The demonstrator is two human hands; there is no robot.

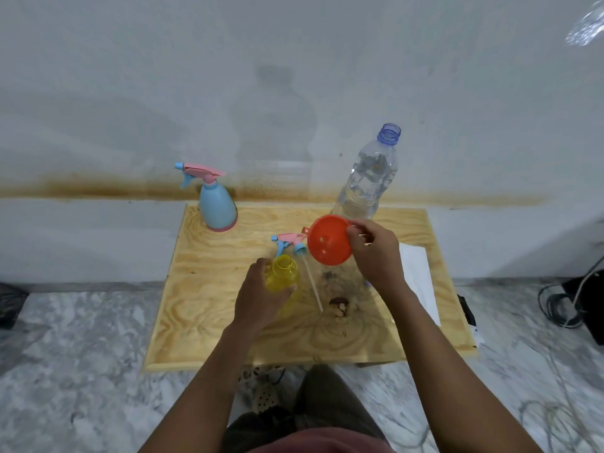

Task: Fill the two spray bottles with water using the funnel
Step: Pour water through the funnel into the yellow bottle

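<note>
Two hazards on your pale plywood board (228, 338): the tall clear plastic water bottle (369, 178) at one o'clock stands uncapped just behind your right hand (376, 253), which pinches the round orange plastic funnel (328, 240); a careless swing could topple it. Your left hand (261, 299) wraps the small open yellow plastic bottle (284, 273) at centre; its narrow neck could shed a tilted funnel.

Plywood board (196, 322) on grey marbled floor (81, 354), far edge at foot of pale wall (294, 60). White paper sheet (420, 279) flat along board's right edge, near corner overhanging. Dark knot-like blotch (340, 305) near board's middle. Thin black item (467, 310) poking out from under right edge, kind unclear. Rusty brown stain band (98, 189) along wall base, both sides of board. Coiled dark cables (555, 305) on floor well right of board, beside black box (591, 308). Dark object (9, 305) at left frame edge, cut off. Spotted footwear (261, 387) just off near edge
</note>
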